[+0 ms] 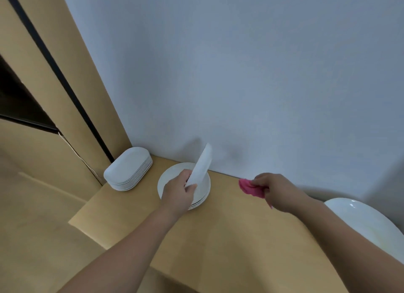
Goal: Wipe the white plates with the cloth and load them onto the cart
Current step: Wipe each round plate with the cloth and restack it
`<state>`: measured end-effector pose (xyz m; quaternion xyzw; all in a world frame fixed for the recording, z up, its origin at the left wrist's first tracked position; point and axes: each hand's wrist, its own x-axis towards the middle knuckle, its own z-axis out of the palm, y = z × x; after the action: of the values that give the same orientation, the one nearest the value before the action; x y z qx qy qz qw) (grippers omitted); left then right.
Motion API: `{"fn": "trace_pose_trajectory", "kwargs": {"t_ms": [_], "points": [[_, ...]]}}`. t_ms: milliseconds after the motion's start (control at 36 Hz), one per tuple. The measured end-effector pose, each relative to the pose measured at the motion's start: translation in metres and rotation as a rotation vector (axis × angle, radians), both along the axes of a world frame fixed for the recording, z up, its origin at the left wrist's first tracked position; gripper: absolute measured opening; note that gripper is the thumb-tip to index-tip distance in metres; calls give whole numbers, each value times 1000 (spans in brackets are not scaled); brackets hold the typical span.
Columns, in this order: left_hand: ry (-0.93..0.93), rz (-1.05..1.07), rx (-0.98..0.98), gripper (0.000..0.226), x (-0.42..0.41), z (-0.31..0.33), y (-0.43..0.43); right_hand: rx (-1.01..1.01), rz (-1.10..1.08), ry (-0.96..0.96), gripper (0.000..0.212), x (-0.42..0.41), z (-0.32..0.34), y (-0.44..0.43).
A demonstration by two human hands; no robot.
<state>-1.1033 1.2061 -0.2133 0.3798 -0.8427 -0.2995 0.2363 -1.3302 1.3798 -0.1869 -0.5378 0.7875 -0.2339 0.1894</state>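
Observation:
My left hand (178, 193) grips the near rim of a white round plate (202, 165) and holds it tilted up on edge above a stack of round white plates (172, 179) on the wooden counter. My right hand (273, 188) grips a bunched pink cloth (249, 188) to the right of the stack, apart from the lifted plate. The cart is out of view.
A stack of white oblong dishes (129, 169) stands in the counter's back left corner by the wooden panel. A large white oval platter (367, 225) lies at the right edge. The wooden counter (229, 238) meets a white wall (240, 74) behind.

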Motion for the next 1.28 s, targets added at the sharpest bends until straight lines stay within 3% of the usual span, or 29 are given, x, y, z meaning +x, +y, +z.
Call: {"fn": "trace_pose_trajectory", "kwargs": {"t_ms": [139, 361, 778, 889, 1278], "points": [[-232, -62, -205, 21, 14, -15, -19, 25, 9, 1, 42, 13, 0, -15], [-495, -184, -286, 21, 19, -40, -45, 109, -30, -1, 52, 23, -11, -29], [-694, -367, -339, 41, 12, -68, -54, 164, -54, 12, 56, 31, -21, -38], [-740, -377, -327, 37, 10, -78, -55, 154, -45, -16, 47, 32, -23, -37], [-799, -341, -224, 14, 10, -92, -62, 223, -67, -25, 55, 28, -29, -29]]}}
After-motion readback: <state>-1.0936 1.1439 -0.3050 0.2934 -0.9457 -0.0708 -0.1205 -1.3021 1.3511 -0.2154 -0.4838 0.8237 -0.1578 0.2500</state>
